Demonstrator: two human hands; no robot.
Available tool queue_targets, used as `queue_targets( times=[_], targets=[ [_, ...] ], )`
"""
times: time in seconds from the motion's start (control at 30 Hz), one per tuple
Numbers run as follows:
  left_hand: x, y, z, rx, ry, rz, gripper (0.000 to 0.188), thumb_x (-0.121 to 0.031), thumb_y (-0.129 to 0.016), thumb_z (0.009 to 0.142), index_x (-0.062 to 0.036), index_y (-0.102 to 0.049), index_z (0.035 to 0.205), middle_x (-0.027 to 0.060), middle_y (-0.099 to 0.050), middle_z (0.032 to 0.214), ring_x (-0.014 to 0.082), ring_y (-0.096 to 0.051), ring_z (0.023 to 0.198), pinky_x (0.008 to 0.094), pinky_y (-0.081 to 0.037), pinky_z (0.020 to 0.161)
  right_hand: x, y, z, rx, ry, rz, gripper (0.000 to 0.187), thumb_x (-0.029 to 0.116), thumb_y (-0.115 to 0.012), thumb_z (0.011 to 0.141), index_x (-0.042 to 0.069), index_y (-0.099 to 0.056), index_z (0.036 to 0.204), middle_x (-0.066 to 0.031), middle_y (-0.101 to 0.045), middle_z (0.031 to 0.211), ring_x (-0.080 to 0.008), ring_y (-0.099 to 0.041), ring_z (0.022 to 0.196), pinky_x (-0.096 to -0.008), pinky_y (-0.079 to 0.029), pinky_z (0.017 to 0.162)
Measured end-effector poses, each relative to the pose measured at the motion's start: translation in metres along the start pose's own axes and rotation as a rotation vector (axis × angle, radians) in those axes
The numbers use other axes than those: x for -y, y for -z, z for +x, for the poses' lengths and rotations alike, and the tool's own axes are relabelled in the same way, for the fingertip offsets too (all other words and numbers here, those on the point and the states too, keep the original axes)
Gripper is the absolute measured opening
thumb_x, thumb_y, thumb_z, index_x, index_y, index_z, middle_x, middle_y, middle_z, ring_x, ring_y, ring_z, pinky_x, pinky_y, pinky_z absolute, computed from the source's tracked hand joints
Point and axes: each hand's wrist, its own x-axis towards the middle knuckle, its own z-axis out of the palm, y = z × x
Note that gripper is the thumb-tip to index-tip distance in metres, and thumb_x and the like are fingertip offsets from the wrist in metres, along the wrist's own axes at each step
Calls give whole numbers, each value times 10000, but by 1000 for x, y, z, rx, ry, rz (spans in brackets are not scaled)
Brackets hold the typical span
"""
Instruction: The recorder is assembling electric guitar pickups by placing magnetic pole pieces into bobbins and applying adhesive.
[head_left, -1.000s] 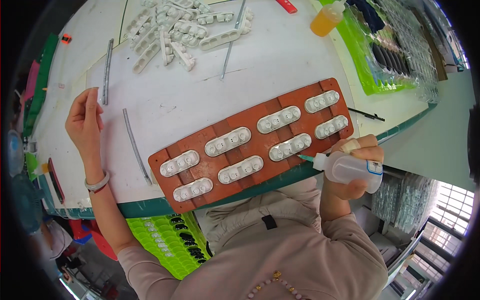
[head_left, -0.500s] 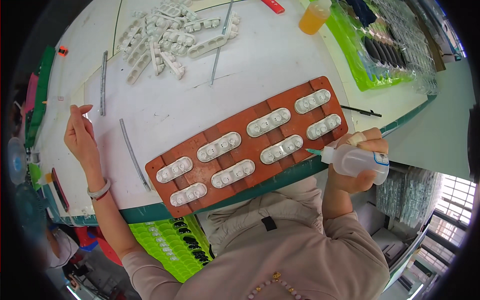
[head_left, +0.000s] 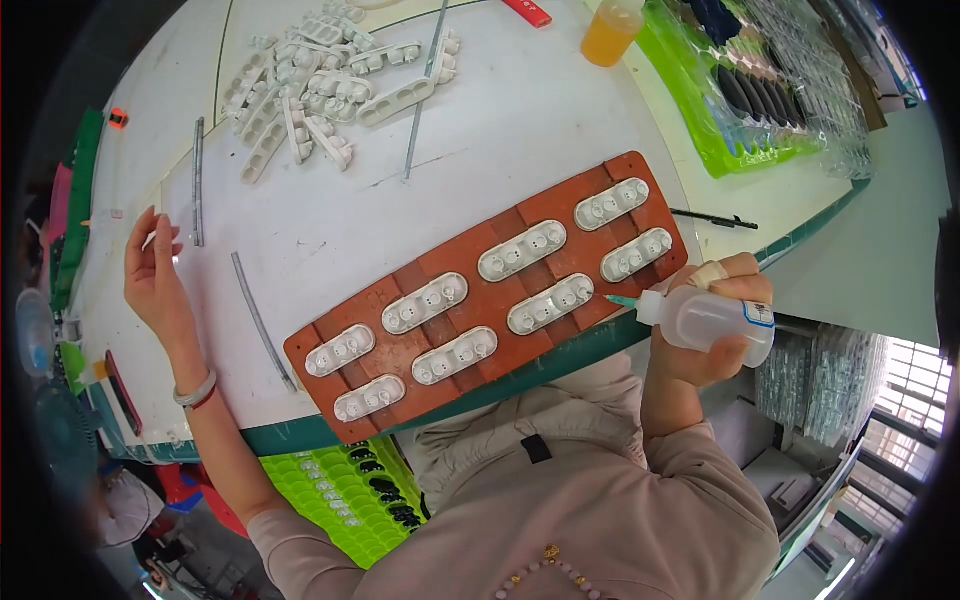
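Note:
My right hand [head_left: 717, 290] is wrapped round a translucent squeeze bottle [head_left: 700, 322] with a blue label. The bottle lies tilted, and its thin green nozzle tip [head_left: 622, 301] points left, over the near right edge of a reddish-brown board [head_left: 455, 313]. Two rows of small white oblong pieces with round studs sit on this board; one white piece [head_left: 550, 304] is just left of the nozzle. At the left, my left hand [head_left: 153, 270] is raised over the white table with its fingers loosely bent and apart, and no object shows in it.
White moulded pieces [head_left: 318, 92] lie heaped at the back left. Grey strips [head_left: 262, 322] and a long thin rod [head_left: 425, 95] rest on the table [head_left: 500, 120]. An orange-liquid bottle [head_left: 611, 34] and a green tray [head_left: 690, 110] stand at the back right. A black stick [head_left: 715, 217] lies near the board.
The board and table items appear slightly farther left in the view. My left hand's fingers now point more upward. My right hand still grips the bottle, its nozzle staying near the same white piece.

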Motion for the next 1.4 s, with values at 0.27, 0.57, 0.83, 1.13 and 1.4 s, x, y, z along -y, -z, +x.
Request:
queue_targets(
  times=[0.27, 0.57, 0.83, 1.13, 1.4],
  targets=[
    [4, 9, 4, 126, 131, -118, 258, -166, -486, 909, -25, -563, 1112, 45, -607, 872, 15, -416, 496, 151, -345, 456, -1, 2, -1, 70, 53, -99, 452, 421, -522, 764, -15, -413, 810, -119, -427, 744, -175, -471, 504, -273, -448, 445],
    [-2, 8, 1, 100, 207, -84, 281, -246, -466, 917, -28, -604, 1028, -17, -501, 642, 16, -376, 476, 170, -294, 426, 0, 3, 13, -51, 50, 47, 439, 418, -509, 772, -10, -417, 810, -119, -418, 776, -165, -451, 537, -250, -393, 424],
    [11, 7, 4, 83, 87, -55, 238, -221, -537, 881, -21, -608, 987, -18, -523, 708, 47, -455, 631, 184, -383, 592, -13, 23, 16, -47, 59, -59, 465, 434, -534, 740, -13, -434, 815, -118, -429, 746, -157, -447, 573, -239, -409, 487],
    [12, 5, 4, 109, 111, -54, 217, -199, -558, 869, -15, -601, 975, -15, -526, 715, 46, -452, 637, 182, -382, 592, -7, 19, 18, 2, 15, -89, 435, 412, -535, 735, -5, -438, 809, -121, -436, 738, -165, -455, 568, -248, -415, 508],
    [10, 4, 4, 107, 106, -68, 209, -187, -559, 869, -15, -599, 981, -16, -521, 711, 44, -441, 633, 178, -374, 585, -12, 25, 18, -103, 34, -76, 416, 397, -535, 732, 1, -449, 823, -114, -437, 757, -168, -462, 584, -261, -418, 534]
  ],
)
